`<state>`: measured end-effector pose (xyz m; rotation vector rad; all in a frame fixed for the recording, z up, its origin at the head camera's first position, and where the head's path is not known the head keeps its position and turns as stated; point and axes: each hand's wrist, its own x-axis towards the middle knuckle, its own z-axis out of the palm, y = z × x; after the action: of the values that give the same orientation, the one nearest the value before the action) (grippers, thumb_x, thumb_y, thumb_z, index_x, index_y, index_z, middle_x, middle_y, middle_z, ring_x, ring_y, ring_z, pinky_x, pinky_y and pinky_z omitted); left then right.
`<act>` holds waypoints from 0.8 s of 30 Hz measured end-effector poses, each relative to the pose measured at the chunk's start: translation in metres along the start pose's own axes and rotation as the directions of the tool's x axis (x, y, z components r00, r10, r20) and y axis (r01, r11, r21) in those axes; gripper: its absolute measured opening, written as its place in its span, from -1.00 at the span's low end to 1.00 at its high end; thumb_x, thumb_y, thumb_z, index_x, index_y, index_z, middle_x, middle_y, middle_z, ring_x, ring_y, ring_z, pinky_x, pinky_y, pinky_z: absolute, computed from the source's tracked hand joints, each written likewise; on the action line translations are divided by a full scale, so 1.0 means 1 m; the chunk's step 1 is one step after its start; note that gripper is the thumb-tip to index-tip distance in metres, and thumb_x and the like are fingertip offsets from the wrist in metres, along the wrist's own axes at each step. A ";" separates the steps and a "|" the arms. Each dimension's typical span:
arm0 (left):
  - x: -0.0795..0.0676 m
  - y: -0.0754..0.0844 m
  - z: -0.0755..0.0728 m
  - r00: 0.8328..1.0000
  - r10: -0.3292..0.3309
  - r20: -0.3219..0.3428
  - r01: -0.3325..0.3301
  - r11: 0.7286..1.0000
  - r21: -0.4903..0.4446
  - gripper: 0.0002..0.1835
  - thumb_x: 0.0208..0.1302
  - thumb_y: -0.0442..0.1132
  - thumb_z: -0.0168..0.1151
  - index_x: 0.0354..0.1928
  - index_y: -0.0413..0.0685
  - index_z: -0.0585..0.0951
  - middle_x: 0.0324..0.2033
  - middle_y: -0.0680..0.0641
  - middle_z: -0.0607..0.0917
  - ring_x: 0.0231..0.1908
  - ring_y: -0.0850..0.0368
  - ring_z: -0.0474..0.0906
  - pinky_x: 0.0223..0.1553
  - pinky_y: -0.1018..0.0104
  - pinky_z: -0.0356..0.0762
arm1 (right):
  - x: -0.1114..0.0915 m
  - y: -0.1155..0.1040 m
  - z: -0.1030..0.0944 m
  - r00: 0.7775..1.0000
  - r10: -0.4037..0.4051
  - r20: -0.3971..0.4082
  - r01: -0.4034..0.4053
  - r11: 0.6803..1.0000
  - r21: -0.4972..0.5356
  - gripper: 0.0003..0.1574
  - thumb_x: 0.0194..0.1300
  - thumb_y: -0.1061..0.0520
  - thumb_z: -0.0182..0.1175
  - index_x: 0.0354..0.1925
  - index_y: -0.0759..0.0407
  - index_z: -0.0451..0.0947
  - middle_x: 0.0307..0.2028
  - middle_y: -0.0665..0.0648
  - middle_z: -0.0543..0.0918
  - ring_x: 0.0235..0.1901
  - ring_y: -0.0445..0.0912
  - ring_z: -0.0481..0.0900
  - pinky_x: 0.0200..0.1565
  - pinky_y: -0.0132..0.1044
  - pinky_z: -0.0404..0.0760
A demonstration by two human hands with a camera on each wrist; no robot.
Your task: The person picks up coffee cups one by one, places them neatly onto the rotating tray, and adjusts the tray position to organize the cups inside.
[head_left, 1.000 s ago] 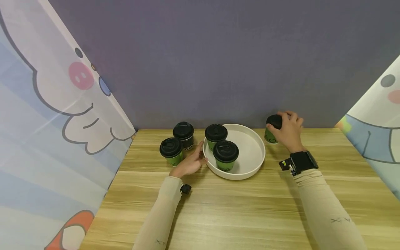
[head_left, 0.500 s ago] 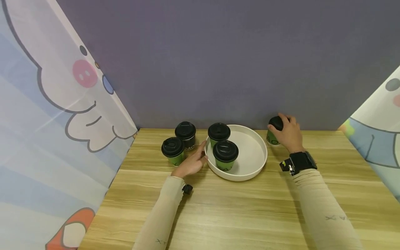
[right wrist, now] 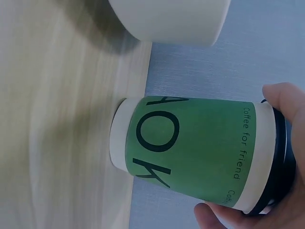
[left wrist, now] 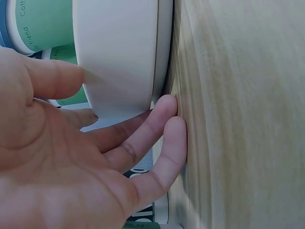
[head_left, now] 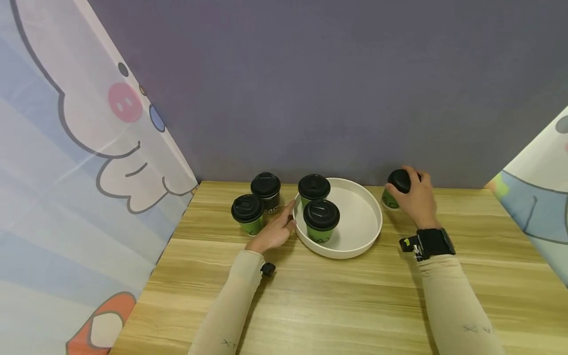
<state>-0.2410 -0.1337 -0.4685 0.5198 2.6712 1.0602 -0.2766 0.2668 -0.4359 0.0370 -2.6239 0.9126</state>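
My right hand [head_left: 417, 199] holds a green paper coffee cup [right wrist: 195, 148] by its black lid, thumb and fingers spread around the lid's edge. The cup is upright, close to the table [right wrist: 57, 143], right of a round white tray [head_left: 359, 217]. My left hand [head_left: 275, 231] touches the outside of the tray's left wall, its thumb [left wrist: 57, 78] against the wall and the fingers loosely extended. Two more green lidded cups are in the tray, a rear cup [head_left: 314, 187] and a front cup [head_left: 321, 222].
Left of the tray stand a black lidded cup [head_left: 266, 192] and a green lidded cup [head_left: 247, 214], close to my left hand. A grey wall [head_left: 310, 98] rises behind the table's back edge. Printed cartoon cloths [head_left: 102, 187] hang at the sides.
The head view has shifted slightly. My right hand and its cup have come a little nearer to me, with more of the lid showing. My left hand stays against the tray.
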 end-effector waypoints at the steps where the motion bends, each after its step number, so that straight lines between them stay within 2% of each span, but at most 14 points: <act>1: 0.000 0.000 0.000 1.000 0.000 0.002 0.000 1.000 0.002 -0.31 0.65 -0.05 -0.18 0.67 0.20 -0.16 0.55 -0.17 0.26 0.51 -0.13 0.27 0.49 -0.09 0.24 | -0.002 0.000 -0.001 1.000 0.001 -0.004 -0.001 1.000 0.006 -0.06 0.46 -0.16 0.22 0.59 0.11 0.10 0.42 0.61 0.09 0.26 0.61 0.24 0.06 0.53 0.36; 4: 0.000 0.001 0.000 1.000 -0.007 0.007 0.007 1.000 0.004 -0.31 0.66 -0.04 -0.20 0.67 0.21 -0.16 0.53 -0.17 0.31 0.50 -0.12 0.28 0.48 -0.07 0.24 | -0.006 0.002 -0.001 1.000 -0.003 -0.018 0.004 1.000 0.017 -0.08 0.46 -0.14 0.23 0.58 0.11 0.11 0.43 0.60 0.08 0.21 0.63 0.28 0.03 0.53 0.39; 9: 0.001 0.002 0.002 1.000 -0.029 0.011 0.029 1.000 0.002 -0.29 0.64 0.01 -0.20 0.67 0.24 -0.18 0.60 -0.11 0.17 0.53 -0.13 0.21 0.50 -0.09 0.22 | -0.013 0.005 -0.001 0.999 -0.006 -0.036 0.007 0.999 0.035 -0.08 0.45 -0.12 0.24 0.58 0.09 0.12 0.44 0.58 0.08 0.14 0.62 0.34 0.01 0.52 0.40; 13: 0.002 0.003 0.004 0.999 -0.045 0.022 0.045 0.999 -0.003 -0.22 0.58 0.09 -0.13 0.67 0.29 -0.22 0.62 -0.07 0.08 0.54 -0.14 0.19 0.48 -0.14 0.24 | -0.020 0.009 -0.003 0.999 0.005 -0.047 -0.002 0.998 0.058 -0.08 0.45 -0.09 0.25 0.58 0.08 0.12 0.46 0.56 0.05 0.11 0.63 0.36 -0.06 0.51 0.41; 15: 0.003 0.003 0.005 0.998 -0.053 0.030 0.054 0.999 -0.005 -0.15 0.53 0.14 -0.07 0.66 0.33 -0.25 0.60 -0.10 0.17 0.49 -0.14 0.28 0.44 -0.14 0.29 | -0.023 0.010 -0.004 0.999 0.010 -0.046 -0.007 0.998 0.069 -0.08 0.45 -0.09 0.25 0.59 0.07 0.11 0.47 0.55 0.03 0.10 0.64 0.35 -0.07 0.52 0.40; 16: 0.003 0.003 0.006 0.998 -0.055 0.032 0.055 0.998 -0.003 -0.11 0.49 0.16 -0.03 0.66 0.32 -0.26 0.53 -0.14 0.31 0.43 -0.13 0.38 0.39 -0.12 0.36 | -0.024 0.010 -0.005 0.999 0.014 -0.044 -0.011 0.997 0.076 -0.08 0.46 -0.10 0.24 0.59 0.07 0.10 0.48 0.55 0.02 0.10 0.65 0.35 -0.07 0.52 0.40; 17: 0.003 0.002 0.006 0.998 -0.055 0.034 0.055 0.998 0.002 -0.06 0.46 0.17 0.02 0.66 0.32 -0.27 0.45 -0.16 0.43 0.34 -0.11 0.48 0.33 -0.09 0.43 | -0.024 0.010 -0.005 0.999 0.020 -0.038 -0.017 0.996 0.083 -0.08 0.46 -0.11 0.24 0.59 0.07 0.09 0.49 0.54 0.00 0.12 0.65 0.34 -0.05 0.53 0.38; 20: 0.004 0.002 0.006 0.998 -0.047 0.034 0.046 0.999 0.024 0.08 0.34 0.23 0.17 0.66 0.26 -0.28 0.23 -0.18 0.59 0.07 0.01 0.58 0.19 -0.01 0.52 | -0.024 0.010 -0.007 0.999 0.034 -0.035 -0.030 0.994 0.104 -0.07 0.47 -0.11 0.23 0.60 0.06 0.07 0.50 0.54 -0.02 0.15 0.67 0.31 0.03 0.56 0.33; 22: 0.004 0.002 0.006 0.998 -0.045 0.033 0.044 0.998 0.039 0.16 0.27 0.25 0.25 0.67 0.21 -0.28 0.08 -0.16 0.63 -0.07 0.03 0.56 0.09 0.03 0.54 | -0.024 0.010 -0.006 0.999 0.034 -0.040 -0.029 0.993 0.112 -0.07 0.46 -0.10 0.24 0.60 0.06 0.08 0.49 0.54 -0.02 0.17 0.68 0.30 0.06 0.58 0.31; 24: 0.004 0.003 0.006 0.998 -0.052 0.032 0.051 0.998 0.046 0.22 0.22 0.28 0.30 0.67 0.20 -0.28 0.13 -0.18 0.60 -0.05 -0.01 0.56 0.14 0.01 0.53 | -0.025 0.010 -0.005 0.998 0.022 -0.054 -0.016 0.993 0.116 -0.07 0.45 -0.07 0.27 0.59 0.06 0.09 0.48 0.55 0.01 0.16 0.67 0.31 0.08 0.57 0.31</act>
<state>-0.2416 -0.1263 -0.4712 0.4700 2.6706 0.9707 -0.2531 0.2753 -0.4468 0.0161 -2.5226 1.0554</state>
